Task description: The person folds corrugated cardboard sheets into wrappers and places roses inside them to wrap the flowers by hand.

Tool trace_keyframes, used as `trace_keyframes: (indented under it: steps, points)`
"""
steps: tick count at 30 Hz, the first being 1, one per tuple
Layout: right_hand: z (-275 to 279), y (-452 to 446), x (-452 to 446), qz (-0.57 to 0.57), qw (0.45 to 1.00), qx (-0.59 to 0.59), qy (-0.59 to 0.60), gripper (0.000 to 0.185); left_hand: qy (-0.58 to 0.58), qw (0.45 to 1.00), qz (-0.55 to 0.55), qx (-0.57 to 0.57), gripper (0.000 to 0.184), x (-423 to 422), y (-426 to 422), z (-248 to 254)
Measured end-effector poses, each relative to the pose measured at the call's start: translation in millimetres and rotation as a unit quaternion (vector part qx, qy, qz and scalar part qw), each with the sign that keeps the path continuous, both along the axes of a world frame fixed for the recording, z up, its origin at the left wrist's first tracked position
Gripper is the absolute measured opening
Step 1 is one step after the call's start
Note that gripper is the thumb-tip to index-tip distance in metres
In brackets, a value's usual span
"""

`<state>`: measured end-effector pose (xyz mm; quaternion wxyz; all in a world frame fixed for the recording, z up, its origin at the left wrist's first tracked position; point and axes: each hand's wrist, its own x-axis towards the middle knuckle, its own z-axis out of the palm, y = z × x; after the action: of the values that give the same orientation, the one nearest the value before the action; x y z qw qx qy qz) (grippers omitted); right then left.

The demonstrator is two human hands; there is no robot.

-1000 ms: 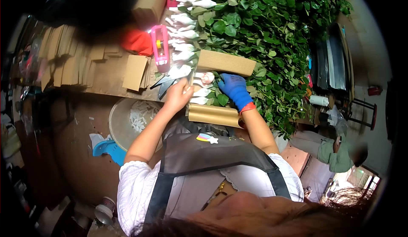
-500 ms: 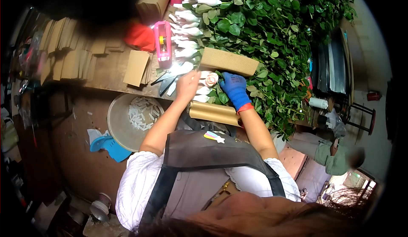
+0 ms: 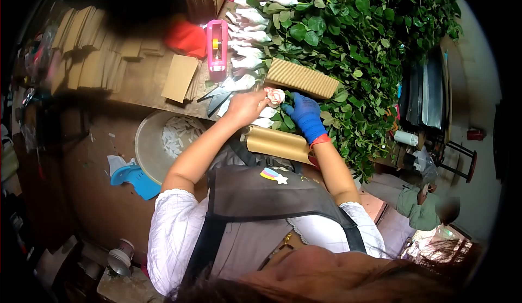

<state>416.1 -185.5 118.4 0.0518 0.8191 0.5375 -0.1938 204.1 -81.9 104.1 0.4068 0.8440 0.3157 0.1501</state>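
Note:
A pale pink rose (image 3: 275, 95) lies between my two hands, its head toward the left. My left hand (image 3: 247, 108), bare, has its fingers closed at the rose's outer petals. My right hand (image 3: 305, 113), in a blue glove, is closed round the stem just behind the bloom, where leaves partly hide it. Above them a corrugated cardboard piece (image 3: 302, 78) lies across the stems. Nearer my apron is a rolled gold-brown sheet (image 3: 277, 143). White-sleeved buds (image 3: 249, 51) line the left edge of the leafy stems (image 3: 348, 36). Scissors (image 3: 220, 94) lie beside my left hand.
A pink tape dispenser (image 3: 217, 53), red cloth (image 3: 186, 38) and cardboard pieces (image 3: 180, 78) are on the table (image 3: 142, 84). Below its edge stands a bin (image 3: 145, 145) holding white sleeves, beside a blue plastic object (image 3: 136, 180). A person in green (image 3: 416, 205) is at the lower right.
My left hand has moved right, onto the rose's petals. My gloved hand stays by the stem. The camera view has shifted slightly.

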Motion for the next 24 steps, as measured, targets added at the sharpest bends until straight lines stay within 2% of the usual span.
trace_keyframes:
  steps: [2, 5, 6, 7, 9, 10, 11, 13, 15, 18, 21, 22, 24]
  points:
    - [2, 0, 0, -0.003, 1.0, -0.003, 0.001, 0.056, -0.024, 1.0, 0.005, -0.004, 0.029, -8, -6, -4]
    - [3, 0, 1, -0.015, 1.0, 0.001, 0.007, 0.058, -0.099, 0.972, 0.143, -0.16, 0.022, -26, -10, -26]
    - [4, -1, 2, -0.019, 1.0, 0.001, 0.01, 0.059, -0.201, 0.96, 0.159, -0.116, 0.02, -33, -4, -6]
    - [6, -3, 3, -0.021, 0.999, 0.0, 0.035, 0.062, -0.214, 0.958, 0.176, -0.067, 0.021, -38, 0, -3]
    - [15, -3, 9, -0.022, 0.996, -0.003, 0.085, 0.068, -0.08, 0.986, 0.098, -0.112, 0.026, -54, 5, 0]
    - [18, -3, 13, -0.018, 0.992, -0.008, 0.128, 0.076, -0.045, 0.987, 0.082, -0.127, 0.03, -52, 2, 3]
    - [19, -2, 11, -0.006, 0.994, -0.018, 0.11, 0.077, -0.011, 0.987, 0.068, -0.143, 0.034, -47, -2, 10]
    - [19, 0, 5, 0.019, 0.997, -0.037, 0.072, 0.079, 0.04, 0.997, 0.009, -0.066, 0.043, -39, -4, 20]
    - [13, -1, -3, 0.022, 0.998, -0.046, 0.033, 0.079, 0.036, 0.998, -0.051, -0.029, 0.042, -28, -4, 0]
    - [9, 0, -10, 0.029, 0.998, -0.047, -0.012, 0.077, -0.031, 0.997, -0.062, -0.021, 0.036, -28, -8, -13]
    - [6, -3, -10, 0.031, 0.998, -0.03, -0.047, 0.073, -0.069, 0.982, -0.012, -0.177, 0.032, -37, -16, -6]
    - [5, -5, -8, 0.033, 0.998, -0.022, -0.037, 0.072, -0.088, 0.962, 0.011, -0.26, 0.03, -41, -16, -2]
    - [9, -8, -4, 0.038, 0.999, -0.005, -0.017, 0.069, -0.073, 0.957, 0.019, -0.28, 0.031, -50, -10, 16]
